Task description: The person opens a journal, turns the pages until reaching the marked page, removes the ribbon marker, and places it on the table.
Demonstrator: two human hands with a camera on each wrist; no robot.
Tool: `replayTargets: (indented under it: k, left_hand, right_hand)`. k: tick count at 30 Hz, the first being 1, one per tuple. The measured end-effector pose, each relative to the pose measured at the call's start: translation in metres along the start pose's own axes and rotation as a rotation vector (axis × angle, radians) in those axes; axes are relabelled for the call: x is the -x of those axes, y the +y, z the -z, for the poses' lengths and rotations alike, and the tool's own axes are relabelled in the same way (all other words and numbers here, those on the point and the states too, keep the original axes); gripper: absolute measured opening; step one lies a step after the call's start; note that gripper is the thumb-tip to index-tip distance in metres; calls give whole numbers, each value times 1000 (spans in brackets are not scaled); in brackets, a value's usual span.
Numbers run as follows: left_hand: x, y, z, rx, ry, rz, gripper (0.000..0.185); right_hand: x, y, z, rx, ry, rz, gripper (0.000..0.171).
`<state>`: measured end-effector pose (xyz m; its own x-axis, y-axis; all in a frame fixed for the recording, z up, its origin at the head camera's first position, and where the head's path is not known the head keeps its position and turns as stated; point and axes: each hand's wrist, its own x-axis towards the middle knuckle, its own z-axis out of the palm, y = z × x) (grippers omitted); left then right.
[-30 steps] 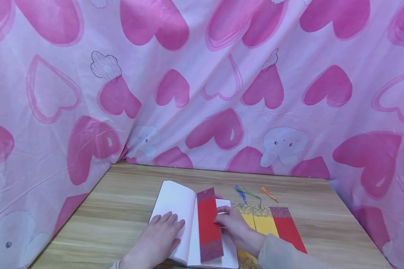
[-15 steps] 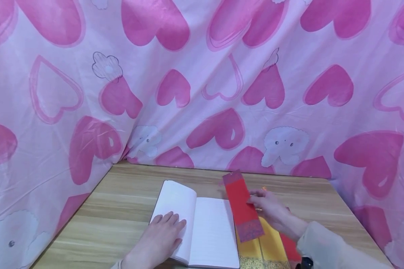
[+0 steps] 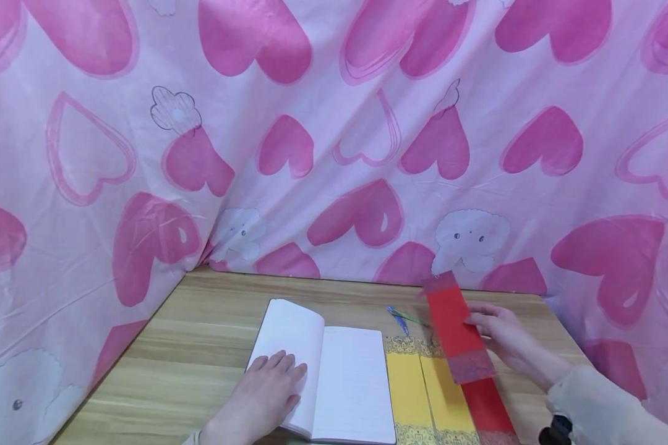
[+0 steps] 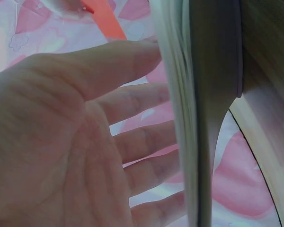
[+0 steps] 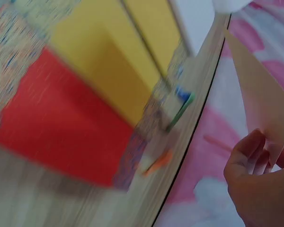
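An open notebook (image 3: 353, 383) with lined pages lies on the table, its left side raised. My left hand (image 3: 261, 389) rests on the left page; in the left wrist view its straight fingers (image 4: 144, 144) reach behind the page block. At the right, my right hand (image 3: 512, 340) pinches the long edge of a red bookmark (image 3: 456, 321) with patterned ends, held tilted in the air. Below it lies a second red bookmark (image 3: 484, 402), partly covered from view. Beside that are two yellow bookmarks (image 3: 409, 389), along the notebook's right edge.
Blue and green tassels (image 3: 403, 318) lie behind the yellow bookmarks. An orange tassel (image 5: 158, 162) shows in the right wrist view, at the end of the lying red bookmark. A pink heart-patterned cloth (image 3: 334, 154) hangs around the wooden table (image 3: 161, 346).
My right hand has carried the red bookmark rightward from over the notebook's right page, past the yellow bookmarks, to above the other red one. My left hand has stayed in place.
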<state>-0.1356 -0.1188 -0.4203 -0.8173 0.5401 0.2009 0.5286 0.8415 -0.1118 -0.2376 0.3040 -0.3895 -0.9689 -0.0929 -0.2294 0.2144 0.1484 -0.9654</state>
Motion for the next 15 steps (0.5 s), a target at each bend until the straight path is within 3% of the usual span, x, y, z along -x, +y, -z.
replayTargets:
  k: [7,15]
  left_hand:
    - [1,-1,1,18,-18,6,37]
    - [3,0,0,26,0,-6,36]
  right_hand:
    - [-5,17,36,28,31,-26,41]
    - [5,43,75,29,22,-96,30]
